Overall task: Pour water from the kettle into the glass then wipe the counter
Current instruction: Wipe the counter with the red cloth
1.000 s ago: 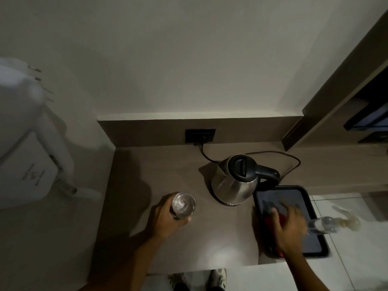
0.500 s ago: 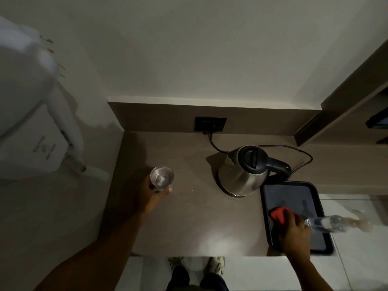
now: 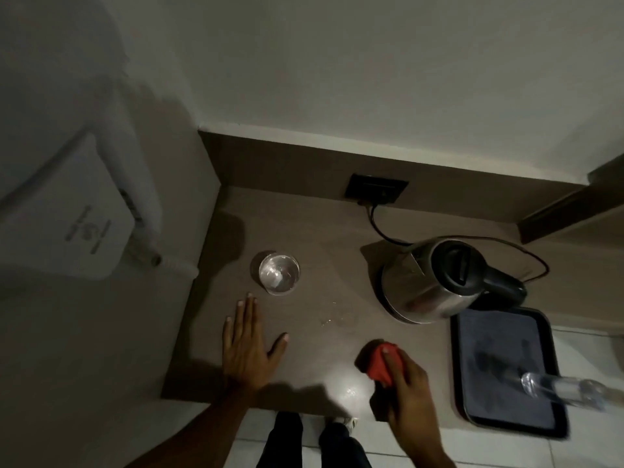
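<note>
A clear glass (image 3: 279, 273) with water stands upright on the brown counter (image 3: 324, 231), toward its left side. My left hand (image 3: 248, 346) lies flat and open on the counter just in front of the glass, apart from it. The steel kettle (image 3: 435, 280) with black lid and handle sits on its base at the right. My right hand (image 3: 410, 386) presses a red cloth (image 3: 380, 364) onto the counter near the front edge. Small water drops (image 3: 332, 315) glisten between the glass and the kettle.
A black tray (image 3: 506, 369) lies at the right front, with a clear plastic bottle (image 3: 567, 393) lying over its right edge. The kettle's cord (image 3: 381, 228) runs to a dark wall socket (image 3: 376, 189). A white wall-mounted appliance (image 3: 64, 204) hangs at the left. The counter's front edge is by my legs.
My left hand set the glass down farther left and let go, now resting flat. My right hand carried the red cloth from the tray onto the counter.
</note>
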### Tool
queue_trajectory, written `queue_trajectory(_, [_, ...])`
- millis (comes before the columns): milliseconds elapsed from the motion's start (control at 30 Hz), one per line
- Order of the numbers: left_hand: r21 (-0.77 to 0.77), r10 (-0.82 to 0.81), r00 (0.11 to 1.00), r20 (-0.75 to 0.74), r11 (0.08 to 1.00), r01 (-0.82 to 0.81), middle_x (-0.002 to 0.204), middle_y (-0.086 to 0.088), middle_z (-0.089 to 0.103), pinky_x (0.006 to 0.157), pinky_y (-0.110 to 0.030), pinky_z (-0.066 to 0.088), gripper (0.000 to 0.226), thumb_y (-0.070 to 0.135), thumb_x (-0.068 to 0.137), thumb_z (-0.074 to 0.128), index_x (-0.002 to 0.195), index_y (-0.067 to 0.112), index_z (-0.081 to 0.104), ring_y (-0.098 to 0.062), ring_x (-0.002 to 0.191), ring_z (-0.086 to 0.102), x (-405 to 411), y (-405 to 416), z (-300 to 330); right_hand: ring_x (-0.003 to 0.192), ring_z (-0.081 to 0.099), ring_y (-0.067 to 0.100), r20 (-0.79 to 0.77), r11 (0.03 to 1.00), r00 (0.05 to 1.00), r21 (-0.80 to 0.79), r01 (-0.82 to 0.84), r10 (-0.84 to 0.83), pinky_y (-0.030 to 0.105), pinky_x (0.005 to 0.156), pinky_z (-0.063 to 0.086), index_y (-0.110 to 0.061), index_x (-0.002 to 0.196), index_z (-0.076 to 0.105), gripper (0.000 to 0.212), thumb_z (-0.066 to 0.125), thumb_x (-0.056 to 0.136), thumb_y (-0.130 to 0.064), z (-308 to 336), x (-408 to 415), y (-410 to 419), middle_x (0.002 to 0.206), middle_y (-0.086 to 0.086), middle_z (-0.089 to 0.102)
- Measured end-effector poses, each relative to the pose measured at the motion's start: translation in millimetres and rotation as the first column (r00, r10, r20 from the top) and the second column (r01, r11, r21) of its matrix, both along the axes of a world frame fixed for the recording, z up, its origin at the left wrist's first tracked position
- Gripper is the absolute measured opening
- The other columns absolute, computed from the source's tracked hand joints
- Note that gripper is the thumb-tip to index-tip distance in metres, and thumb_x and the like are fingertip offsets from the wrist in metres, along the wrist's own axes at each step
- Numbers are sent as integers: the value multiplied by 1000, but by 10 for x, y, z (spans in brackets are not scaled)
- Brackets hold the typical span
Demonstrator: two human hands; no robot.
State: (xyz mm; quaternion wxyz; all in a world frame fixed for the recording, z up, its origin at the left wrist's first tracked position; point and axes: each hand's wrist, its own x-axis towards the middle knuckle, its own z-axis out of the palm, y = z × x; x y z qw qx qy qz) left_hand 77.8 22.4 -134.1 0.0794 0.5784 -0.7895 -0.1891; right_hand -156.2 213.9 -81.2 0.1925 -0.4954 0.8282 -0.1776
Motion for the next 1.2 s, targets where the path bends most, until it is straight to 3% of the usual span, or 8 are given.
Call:
queue_trajectory(100, [-38, -58, 997, 52, 997, 60, 162, -14, 34, 120, -51, 26, 86, 71, 92, 28, 153, 11, 34, -32, 149, 34, -17, -46, -25, 122, 42, 33, 9, 999, 1000, -38, -15, 15, 41, 96, 43, -34, 151, 26, 105, 80, 64, -13, -87, 96, -344, 145, 16, 43])
queue_trajectory(233, [-195, -129, 991, 30, 972, 132, 159, -17, 39, 116, -59, 33, 77, 61, 85, 61, 148, 17, 48, -36, 147, 37, 18, -32, -144, 130, 37, 42, -37, 996, 999, -86, 21, -24, 47, 102, 36, -21, 148, 37, 86, 75, 72, -13, -157, -1, -1011, 149, 20, 38])
queue_trajectory(367, [-103, -115, 988, 99, 987, 125, 163, -15, 32, 118, -58, 26, 77, 69, 88, 46, 149, 23, 45, -36, 150, 31, 12, -106, -95, 123, 42, 47, -124, 1000, 992, -29, -3, 0, 58, 97, 45, -19, 146, 43, 70, 69, 81, -22, -312, 23, -1556, 149, 23, 37])
queue_trajectory(567, [-61, -90, 983, 157, 993, 101, 167, -12, 24, 120, -55, 20, 77, 70, 87, 43, 151, 28, 40, -34, 154, 22, 12, -91, -104, 137, 35, 36, -151, 921, 915, -50, -386, 375, 55, 100, 41, -30, 143, 43, 56, 59, 89, -38, -448, 252, -805, 156, 4, 31])
queue_trajectory(667, [-105, -94, 987, 129, 989, 108, 166, -15, 25, 120, -59, 21, 77, 68, 89, 42, 153, 26, 38, -36, 153, 22, 15, -49, -152, 126, 43, 35, -221, 855, 845, -81, -513, 486, 52, 90, 52, -22, 138, 48, 55, 54, 89, -44, -397, 123, -450, 148, 9, 39])
queue_trajectory(900, [-67, -86, 975, 206, 993, 102, 168, -13, 20, 120, -56, 18, 75, 69, 90, 39, 153, 30, 35, -35, 155, 18, -12, -68, -104, 121, 44, 53, -161, 993, 981, -53, 104, -111, 64, 98, 41, -16, 140, 50, 62, 71, 81, -19, -539, 224, -1569, 145, 25, 44])
queue_trajectory(1067, [-102, -97, 983, 154, 988, 113, 168, -13, 21, 121, -57, 20, 71, 65, 92, 40, 153, 28, 38, -35, 155, 20, 20, -22, -147, 127, 51, 36, -163, 841, 861, -189, -507, 483, 49, 105, 42, -15, 130, 62, 36, 59, 97, -28, -528, 498, -515, 138, 13, 57])
queue_trajectory(1200, [-147, -110, 988, 110, 981, 126, 167, -15, 23, 122, -57, 20, 68, 60, 95, 44, 153, 25, 39, -36, 154, 21, 28, -84, -201, 111, 58, 36, -204, 925, 924, -136, -354, 324, 51, 94, 47, -24, 137, 51, 53, 70, 88, -26, -497, -75, -199, 138, 11, 55])
